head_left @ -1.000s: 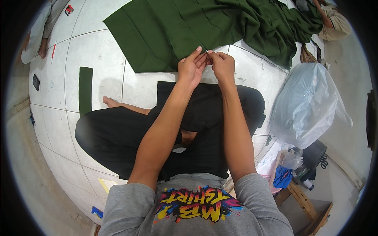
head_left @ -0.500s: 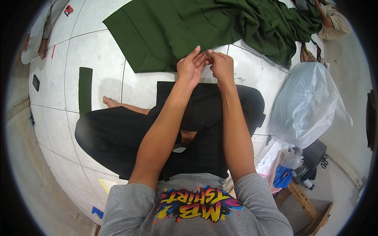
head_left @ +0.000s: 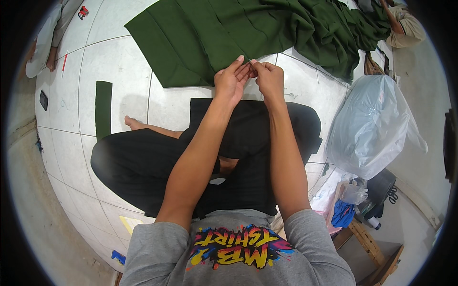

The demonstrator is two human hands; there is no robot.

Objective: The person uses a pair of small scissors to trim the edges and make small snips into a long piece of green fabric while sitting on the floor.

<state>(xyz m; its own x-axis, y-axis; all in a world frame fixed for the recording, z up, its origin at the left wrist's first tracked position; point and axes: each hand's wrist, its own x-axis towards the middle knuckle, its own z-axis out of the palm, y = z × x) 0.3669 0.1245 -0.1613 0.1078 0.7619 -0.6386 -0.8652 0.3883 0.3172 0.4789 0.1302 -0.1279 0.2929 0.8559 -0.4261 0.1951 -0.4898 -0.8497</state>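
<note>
My left hand (head_left: 231, 82) is turned palm up at the near edge of a large green cloth (head_left: 191, 45), its thumb and fingers stretched out. Close against its fingertips, my right hand (head_left: 268, 80) is closed in a pinch. A thin, light-tipped metal tool (head_left: 249, 61) sticks out of that pinch; its kind is too small to make out. Flat and creased on the left, the cloth bunches into folds toward the far right. Both forearms reach over my crossed legs in black trousers (head_left: 133, 167).
A narrow green cloth strip (head_left: 103, 109), a phone (head_left: 44, 100) and a red stick (head_left: 64, 63) lie on the tiles at left. A stuffed plastic bag (head_left: 374, 126) stands at right, near black scissors (head_left: 392, 194). Other people sit at both far corners, one hand (head_left: 51, 62) showing.
My right hand has turned slightly, and the thin tool's pale tip now shows where a darker length of it showed before. My left hand and the cloth look unchanged.
</note>
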